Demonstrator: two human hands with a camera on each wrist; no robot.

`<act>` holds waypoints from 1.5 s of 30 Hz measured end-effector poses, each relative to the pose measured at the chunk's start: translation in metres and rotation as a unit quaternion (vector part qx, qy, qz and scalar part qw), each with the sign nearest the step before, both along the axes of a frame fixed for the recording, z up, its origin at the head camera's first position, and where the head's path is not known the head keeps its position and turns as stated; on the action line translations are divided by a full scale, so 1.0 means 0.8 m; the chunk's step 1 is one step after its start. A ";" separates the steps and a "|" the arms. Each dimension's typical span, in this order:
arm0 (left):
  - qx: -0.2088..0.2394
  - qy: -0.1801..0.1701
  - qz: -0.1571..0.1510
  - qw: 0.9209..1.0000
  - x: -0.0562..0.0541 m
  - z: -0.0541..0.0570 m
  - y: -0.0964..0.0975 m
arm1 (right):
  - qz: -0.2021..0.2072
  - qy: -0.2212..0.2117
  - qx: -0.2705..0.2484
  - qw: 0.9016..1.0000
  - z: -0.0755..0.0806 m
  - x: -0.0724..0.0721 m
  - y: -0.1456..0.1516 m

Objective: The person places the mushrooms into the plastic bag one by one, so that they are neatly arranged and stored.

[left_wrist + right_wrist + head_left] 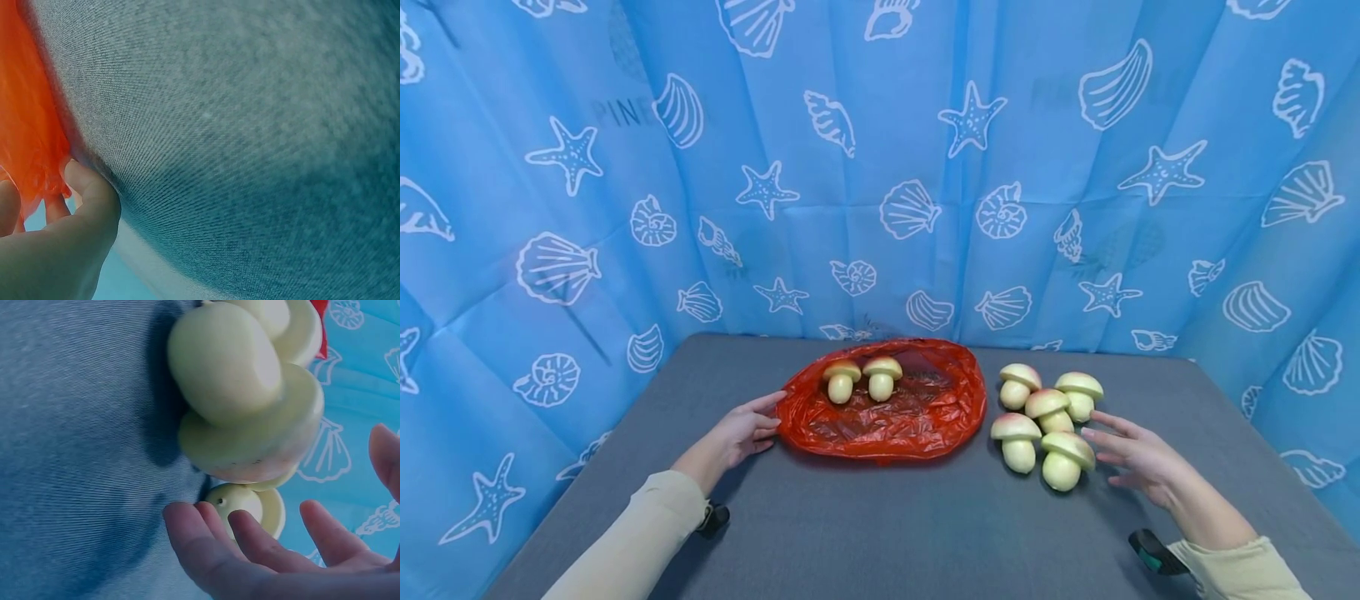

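A red plastic bag (880, 437) lies on the table with its mouth spread wide. Two pale yellow-green toy mushrooms with pinkish caps, a left one (841, 383) and a right one (882, 380), rest inside near its back rim. At the bag's left edge, my left hand (741, 433) holds the thin plastic in its fingertips; the left wrist view shows the red film (31, 125) gathered there. Several more toy mushrooms (1067, 458) are clustered right of the bag. Beside this cluster my right hand (1138, 458) has its fingers spread, nothing in them, fingertips close to the nearest caps.
A grey cloth-covered table (887, 533) carries everything. Behind it and along the sides hangs a blue curtain (880, 150) printed with white shells and starfish. A dark wrist strap (1156, 552) sits at my right cuff.
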State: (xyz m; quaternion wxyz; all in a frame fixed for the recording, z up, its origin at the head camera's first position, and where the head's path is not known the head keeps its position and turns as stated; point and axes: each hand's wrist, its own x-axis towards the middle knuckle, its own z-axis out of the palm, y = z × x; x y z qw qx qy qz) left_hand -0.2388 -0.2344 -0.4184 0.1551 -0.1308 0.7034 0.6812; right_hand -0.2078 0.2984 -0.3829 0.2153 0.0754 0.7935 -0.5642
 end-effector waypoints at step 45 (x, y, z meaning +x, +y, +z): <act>0.007 0.002 -0.002 1.000 0.003 -0.002 -0.001 | -0.004 0.003 0.036 0.999 -0.020 0.004 -0.014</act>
